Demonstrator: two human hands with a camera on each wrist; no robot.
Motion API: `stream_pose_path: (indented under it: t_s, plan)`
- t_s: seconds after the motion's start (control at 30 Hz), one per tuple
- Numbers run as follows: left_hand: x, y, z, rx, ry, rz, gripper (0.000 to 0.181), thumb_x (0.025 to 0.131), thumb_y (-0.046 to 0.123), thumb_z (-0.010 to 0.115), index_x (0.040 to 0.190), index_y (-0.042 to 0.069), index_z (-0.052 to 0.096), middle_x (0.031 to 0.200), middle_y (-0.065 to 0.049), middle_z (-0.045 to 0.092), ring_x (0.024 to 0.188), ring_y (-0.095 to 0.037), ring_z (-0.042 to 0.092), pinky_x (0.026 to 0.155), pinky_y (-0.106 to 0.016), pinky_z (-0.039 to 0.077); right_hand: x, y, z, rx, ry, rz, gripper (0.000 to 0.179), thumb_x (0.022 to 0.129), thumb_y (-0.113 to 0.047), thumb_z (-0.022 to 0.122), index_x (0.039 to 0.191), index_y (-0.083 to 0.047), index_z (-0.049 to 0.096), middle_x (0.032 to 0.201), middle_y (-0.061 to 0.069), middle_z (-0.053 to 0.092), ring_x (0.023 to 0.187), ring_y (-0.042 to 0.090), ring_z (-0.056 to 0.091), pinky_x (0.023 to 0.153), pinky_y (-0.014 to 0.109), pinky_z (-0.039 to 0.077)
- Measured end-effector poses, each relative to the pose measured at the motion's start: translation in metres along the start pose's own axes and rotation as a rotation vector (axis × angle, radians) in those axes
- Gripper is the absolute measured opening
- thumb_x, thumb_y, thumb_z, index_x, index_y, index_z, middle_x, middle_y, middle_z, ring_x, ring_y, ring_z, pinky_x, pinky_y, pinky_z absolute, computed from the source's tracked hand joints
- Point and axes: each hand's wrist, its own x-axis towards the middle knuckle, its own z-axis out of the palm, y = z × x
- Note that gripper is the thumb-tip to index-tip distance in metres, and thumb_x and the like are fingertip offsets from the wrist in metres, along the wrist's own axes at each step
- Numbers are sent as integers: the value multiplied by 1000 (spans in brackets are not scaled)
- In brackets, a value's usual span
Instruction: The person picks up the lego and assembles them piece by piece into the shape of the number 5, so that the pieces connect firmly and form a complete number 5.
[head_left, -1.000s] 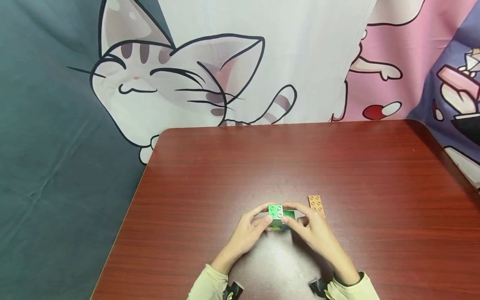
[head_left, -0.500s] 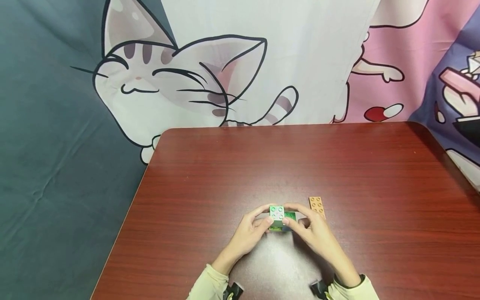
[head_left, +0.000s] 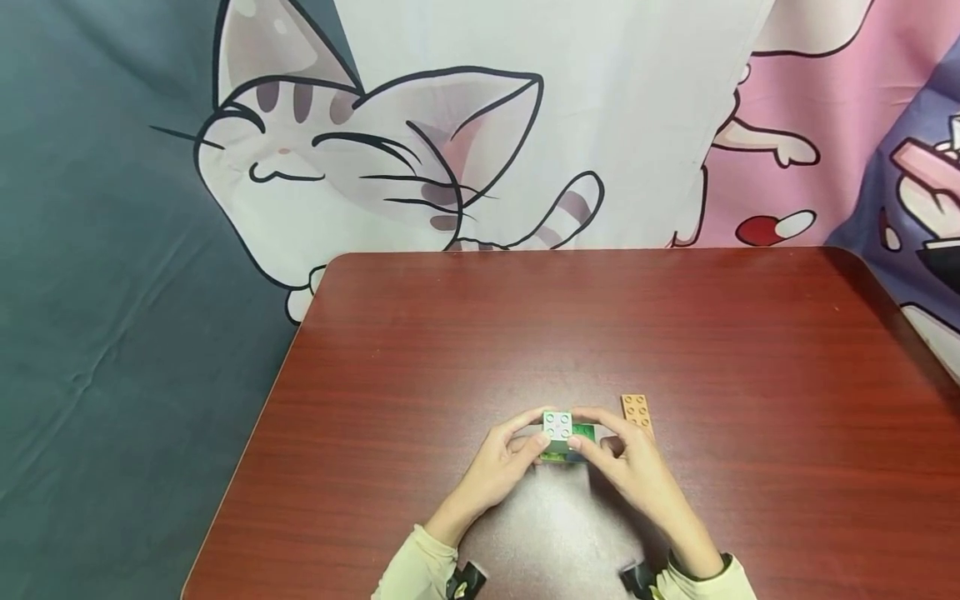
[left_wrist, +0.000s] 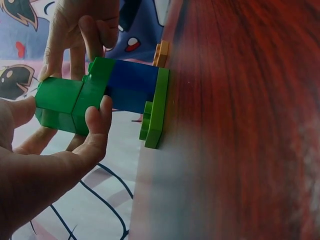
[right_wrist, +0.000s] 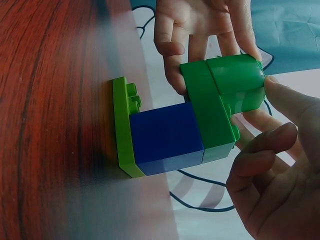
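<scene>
A small stack of toy building bricks stands upright on the table between both hands. At its base lies a lime-green plate [right_wrist: 122, 130], with a blue brick [right_wrist: 165, 135] on one end. A longer green brick [right_wrist: 205, 107] sits across the blue one and overhangs the plate. On top is a square green brick [head_left: 557, 424], its studs facing up. My left hand [head_left: 491, 467] pinches this top brick between thumb and fingers from the left. From the right, my right hand [head_left: 633, 467] pinches the same brick, thumb on its near side.
An orange plate with studs [head_left: 636, 408] lies on the brown table [head_left: 450, 333] just beyond the right hand, which partly covers it. A printed cat curtain [head_left: 337, 183] hangs past the table's far edge. Dark wrist cameras [head_left: 465, 579] are strapped at the sleeves.
The head view has shifted slightly, so the scene sits a little farther right. Both hands keep the same hold on the top green brick, and the stack looks unchanged.
</scene>
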Motion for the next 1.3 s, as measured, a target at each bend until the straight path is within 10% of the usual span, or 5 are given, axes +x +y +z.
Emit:
stream_pose_path:
  t_s: [0.17,0.6,0.93,1.3]
  plan:
    - [0,0,1,2,-5,-1,36,89,8,45,124,1,42,113,-15,45,66,-10,53,56,-21,44,-1,20,3,-29,7,-1,32,76,-16,65,107,-16,58,46,-12,27,38,-3,22,30,19,23]
    - [1,0,0,33,4,-4,36,89,8,45,124,2,42,114,-15,45,65,-11,53,57,-35,47,2,32,2,-46,-29,-33,31,77,-23,64,107,-22,57,45,-12,27,39,-3,23,30,18,23]
    - [2,-1,1,9,-3,5,36,90,9,43,126,4,42,117,-14,45,71,-20,56,60,-39,47,4,24,-19,-60,-51,29,25,87,-20,51,111,-16,56,61,-7,53,42,10,45,38,23,37]
    - [4,2,1,-83,-4,-30,35,95,15,29,126,3,40,110,-19,51,91,-40,51,70,-54,42,6,59,-55,-477,79,143,36,82,-35,55,107,-10,57,82,2,61,62,13,57,51,29,40]
